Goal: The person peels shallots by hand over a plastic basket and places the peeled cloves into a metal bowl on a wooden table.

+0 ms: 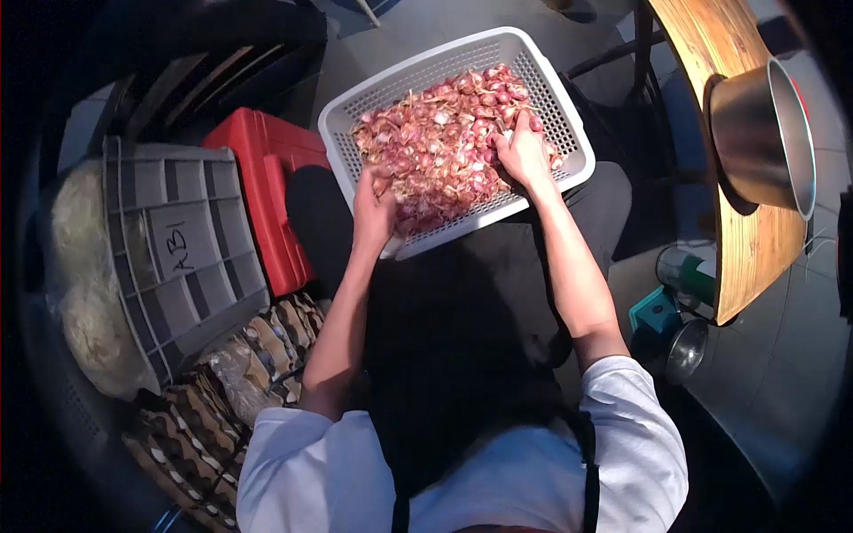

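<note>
A light grey plastic basket with perforated walls rests across my lap, tilted in view. Inside it lies a thick layer of small reddish-purple shallots with dry, papery skins and stem ends. My right hand reaches into the right side of the pile, its fingers curled round a shallot. At the basket's left front corner, my left hand is over the edge of the pile. Its fingers are bent and smeared by motion, so what they hold cannot be made out.
To the left stand a grey crate on its side, a red plastic box and stacked egg trays. On the right, a metal pot sits on a wooden bench. A teal scale with a metal bowl is below.
</note>
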### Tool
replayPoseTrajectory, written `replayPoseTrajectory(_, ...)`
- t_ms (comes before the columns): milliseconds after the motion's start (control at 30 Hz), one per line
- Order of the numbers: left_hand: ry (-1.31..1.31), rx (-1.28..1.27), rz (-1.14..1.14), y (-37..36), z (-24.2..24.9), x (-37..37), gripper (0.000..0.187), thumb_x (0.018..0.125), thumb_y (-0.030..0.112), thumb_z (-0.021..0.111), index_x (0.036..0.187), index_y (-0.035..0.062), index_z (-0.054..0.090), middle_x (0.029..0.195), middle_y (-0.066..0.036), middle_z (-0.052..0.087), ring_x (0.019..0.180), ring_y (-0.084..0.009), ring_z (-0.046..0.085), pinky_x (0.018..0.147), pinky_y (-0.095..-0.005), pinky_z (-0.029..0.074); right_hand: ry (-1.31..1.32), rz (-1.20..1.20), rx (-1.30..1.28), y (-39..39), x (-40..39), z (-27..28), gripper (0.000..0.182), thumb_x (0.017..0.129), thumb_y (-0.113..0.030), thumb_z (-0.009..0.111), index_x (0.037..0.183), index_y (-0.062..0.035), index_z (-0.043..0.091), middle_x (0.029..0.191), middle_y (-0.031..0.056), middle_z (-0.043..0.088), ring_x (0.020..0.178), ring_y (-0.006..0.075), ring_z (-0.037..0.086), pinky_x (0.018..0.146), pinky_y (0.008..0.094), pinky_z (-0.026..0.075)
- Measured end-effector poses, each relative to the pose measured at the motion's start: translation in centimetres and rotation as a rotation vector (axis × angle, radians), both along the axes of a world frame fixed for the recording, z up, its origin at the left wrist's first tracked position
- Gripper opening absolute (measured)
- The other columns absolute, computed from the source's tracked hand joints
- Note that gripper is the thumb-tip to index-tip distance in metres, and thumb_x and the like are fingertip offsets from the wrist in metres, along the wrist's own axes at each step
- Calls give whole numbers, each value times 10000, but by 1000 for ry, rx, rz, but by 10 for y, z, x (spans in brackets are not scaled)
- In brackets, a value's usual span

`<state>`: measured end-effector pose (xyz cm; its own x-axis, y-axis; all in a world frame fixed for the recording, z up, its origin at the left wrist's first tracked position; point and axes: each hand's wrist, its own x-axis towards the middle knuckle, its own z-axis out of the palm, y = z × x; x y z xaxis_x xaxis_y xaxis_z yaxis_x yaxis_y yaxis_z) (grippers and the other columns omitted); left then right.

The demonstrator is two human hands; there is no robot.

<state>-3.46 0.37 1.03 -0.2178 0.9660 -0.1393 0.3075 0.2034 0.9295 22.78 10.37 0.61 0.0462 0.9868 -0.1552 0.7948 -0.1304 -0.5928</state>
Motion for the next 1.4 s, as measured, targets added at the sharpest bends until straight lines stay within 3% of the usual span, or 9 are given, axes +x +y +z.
replayPoseTrajectory(200,-267,-198,-135,-6,-16,3,206,908,88,587,1093,1,612,987,-102,639,878,-193,618,812,-308,494,262,-30,146,-17,-3,-13,561,900,-319,585,1321,34,470,1127,313,624,1085,428,608,953,452,457)
replayPoseTrajectory(300,-54,101,-139,-2,-29,11,242,904,71,604,1139,14,595,1016,-93,650,858,-140,618,762,-265,503,362,-86,209,-26,0,-26,570,954,-373,518,1354,25,441,1239,288,585,1169,409,559,1010,451,408)
replayPoseTrajectory(467,-608,-104,-156,-3,-18,13,436,880,-19,598,1292,-19,453,1232,-121,580,915,-115,601,765,-271,553,486,-90,116,-46,-17,-23,564,971,-308,484,1406,38,389,1275,277,562,1186,374,549,1024,414,397)
replayPoseTrajectory(567,-684,-66,-138,-3,-6,20,410,880,-5,616,1265,-35,478,1189,-102,584,974,-114,601,786,-256,548,472,-35,72,-64,-36,17,556,982,-275,461,1427,44,365,1314,281,533,1216,362,533,1033,400,393)
replayPoseTrajectory(667,-421,-106,-230,-4,-28,10,343,885,19,628,1207,-24,517,1126,-74,583,1051,-115,588,832,-254,542,502,-1,77,-70,-45,8,555,993,-295,460,1428,39,372,1343,291,505,1227,372,524,1036,408,394)
replayPoseTrajectory(867,-455,-155,-132,-4,-11,16,211,855,81,678,1048,35,607,803,30,543,650,-71,505,612,-236,440,395,120,205,-73,-52,8,531,1003,-287,454,1405,54,391,1381,283,475,1253,400,491,1049,423,382)
replayPoseTrajectory(1067,-251,-23,-137,-6,-24,14,117,873,95,659,952,32,599,671,16,507,591,-70,463,555,-264,407,404,81,247,-75,-54,13,475,1004,-274,462,1358,43,455,1330,282,522,1210,414,526,1024,430,406)
replayPoseTrajectory(1133,42,260,-186,-4,-31,13,95,878,93,654,924,37,593,652,22,502,589,-64,457,544,-263,395,403,56,246,-75,-55,12,464,1003,-266,464,1349,43,465,1326,282,525,1207,411,529,1020,429,410)
replayPoseTrajectory(1400,-498,-134,-145,-3,-18,15,388,916,91,627,1288,19,543,1139,-77,595,834,-88,597,679,-241,509,357,76,254,-74,-51,9,486,998,-282,474,1340,63,456,1318,291,527,1215,414,522,1026,430,404)
